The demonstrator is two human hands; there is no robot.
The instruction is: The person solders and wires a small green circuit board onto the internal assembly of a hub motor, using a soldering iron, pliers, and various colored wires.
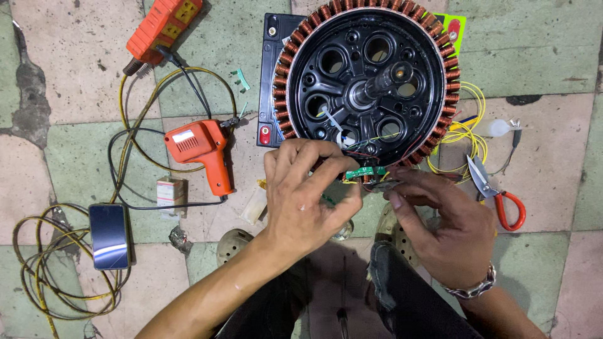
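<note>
A large round motor stator [366, 81] with copper windings around a black hub and a central shaft lies on the tiled floor in front of me. At its near rim sits a small green circuit board [366, 171] with thin wires. My left hand [308, 194] pinches the board's left end with fingertips. My right hand [443, 226], with a metal bracelet at the wrist, grips the board's right end and a small dark part beneath it.
An orange soldering gun [204, 150] and an orange power strip [164, 28] lie left, with a phone [109, 235] and coiled yellow cable [44, 276]. Red-handled snips [496, 191] and yellow wires [468, 129] lie right. A black battery [271, 75] sits beside the stator.
</note>
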